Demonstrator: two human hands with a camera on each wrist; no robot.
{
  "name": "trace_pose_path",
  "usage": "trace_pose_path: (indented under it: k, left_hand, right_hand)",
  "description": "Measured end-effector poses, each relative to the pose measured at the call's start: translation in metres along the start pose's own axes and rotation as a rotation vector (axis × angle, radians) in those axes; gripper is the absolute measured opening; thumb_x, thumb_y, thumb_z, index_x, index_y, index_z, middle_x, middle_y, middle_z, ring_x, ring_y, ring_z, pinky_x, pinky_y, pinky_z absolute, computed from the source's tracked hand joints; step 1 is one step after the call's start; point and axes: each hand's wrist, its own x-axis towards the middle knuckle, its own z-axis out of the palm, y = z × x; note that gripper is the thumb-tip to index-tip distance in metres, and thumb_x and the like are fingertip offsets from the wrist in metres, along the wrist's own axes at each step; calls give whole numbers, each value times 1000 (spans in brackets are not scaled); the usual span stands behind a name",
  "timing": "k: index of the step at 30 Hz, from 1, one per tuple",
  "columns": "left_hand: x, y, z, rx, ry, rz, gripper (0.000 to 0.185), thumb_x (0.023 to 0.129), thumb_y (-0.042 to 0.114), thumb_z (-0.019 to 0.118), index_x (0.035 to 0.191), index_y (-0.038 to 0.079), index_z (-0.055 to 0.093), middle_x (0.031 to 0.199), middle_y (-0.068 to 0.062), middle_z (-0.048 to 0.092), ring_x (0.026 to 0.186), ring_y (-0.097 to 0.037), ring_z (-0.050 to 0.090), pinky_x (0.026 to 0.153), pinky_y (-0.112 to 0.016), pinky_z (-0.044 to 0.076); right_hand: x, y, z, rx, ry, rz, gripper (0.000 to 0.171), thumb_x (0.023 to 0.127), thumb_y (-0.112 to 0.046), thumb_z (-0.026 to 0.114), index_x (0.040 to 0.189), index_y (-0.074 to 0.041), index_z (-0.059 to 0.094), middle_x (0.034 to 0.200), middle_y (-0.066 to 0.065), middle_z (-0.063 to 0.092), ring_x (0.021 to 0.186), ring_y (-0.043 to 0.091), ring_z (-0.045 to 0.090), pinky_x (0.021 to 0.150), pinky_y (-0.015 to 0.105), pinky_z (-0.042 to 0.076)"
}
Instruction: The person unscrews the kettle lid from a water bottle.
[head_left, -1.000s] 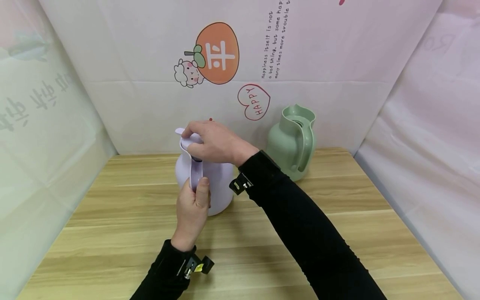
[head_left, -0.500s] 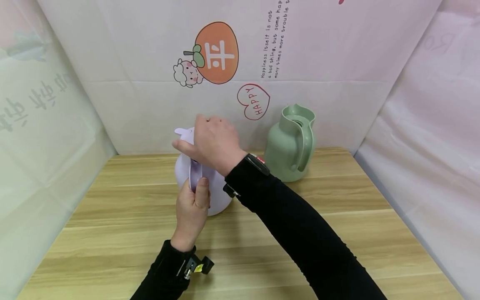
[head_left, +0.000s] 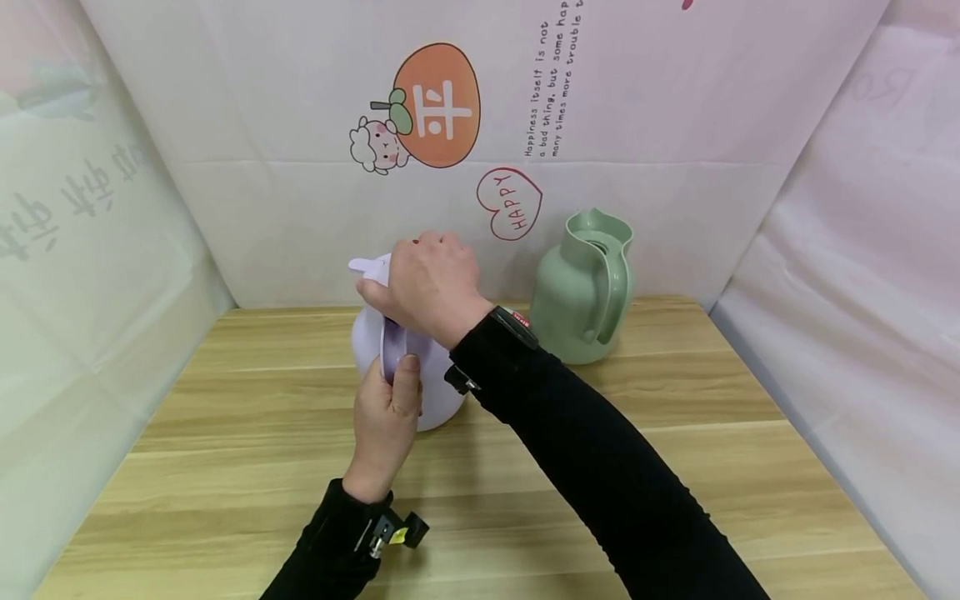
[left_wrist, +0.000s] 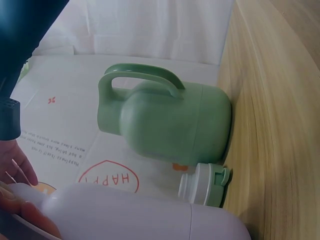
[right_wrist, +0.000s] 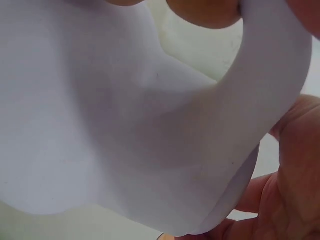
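A lavender vacuum jug (head_left: pixel 441 383) stands upright on the wooden table, its pale spout-side tab (head_left: pixel 363 265) pointing left. My left hand (head_left: pixel 384 421) grips its handle, thumb lying along the side. Over the mouth, my right hand (head_left: pixel 433 283) curls its fingers around the jug's lid, which is mostly covered in the head view. From below, the right wrist view shows right-hand fingers (right_wrist: pixel 250 195) at the top rim and the lavender handle (right_wrist: pixel 272 65). Beside it stands a sage green vacuum jug (head_left: pixel 573 292) with its mouth uncovered.
A white-and-green stopper (left_wrist: pixel 207 185) sits on the table between the two jugs, largely behind my right forearm in the head view. Printed white cloth (head_left: pixel 300 208) rises behind the table (head_left: pixel 225 467) and along both sides.
My right hand has turned over the lid, knuckles rising and thumb swinging to the left, then shifted slightly right. The left hand and both jugs stay in place.
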Motion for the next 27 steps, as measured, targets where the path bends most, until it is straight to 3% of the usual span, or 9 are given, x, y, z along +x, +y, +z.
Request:
trace_pose_path:
  k: [7, 17, 27]
  left_hand:
    - [0, 0, 0, -8, -5, 8, 31, 111, 21, 50, 81, 10, 51, 60, 2, 48, 49, -14, 48, 47, -30, 39]
    - [-2, 0, 0, 4, 6, -12, 32, 110, 23, 51, 81, 11, 51, 61, 1, 49, 50, -14, 49, 47, -30, 39]
    - [-2, -1, 0, -8, 9, 7, 31, 110, 21, 51, 81, 11, 51, 61, 2, 50, 51, -13, 50, 47, -30, 40]
  right_hand:
    - [2, 6, 1, 33, -11, -52, 40, 92, -56, 51, 95, -18, 62, 95, 2, 57, 89, 23, 52, 69, 37, 47]
    - [5, 13, 2, 150, -38, -118, 40, 88, -51, 57, 112, -19, 65, 112, 0, 62, 98, 23, 52, 79, 36, 46]
    - [10, 19, 0, 259, -104, -171, 61, 87, -49, 59, 142, -21, 60, 135, 1, 60, 108, 21, 53, 83, 34, 46]
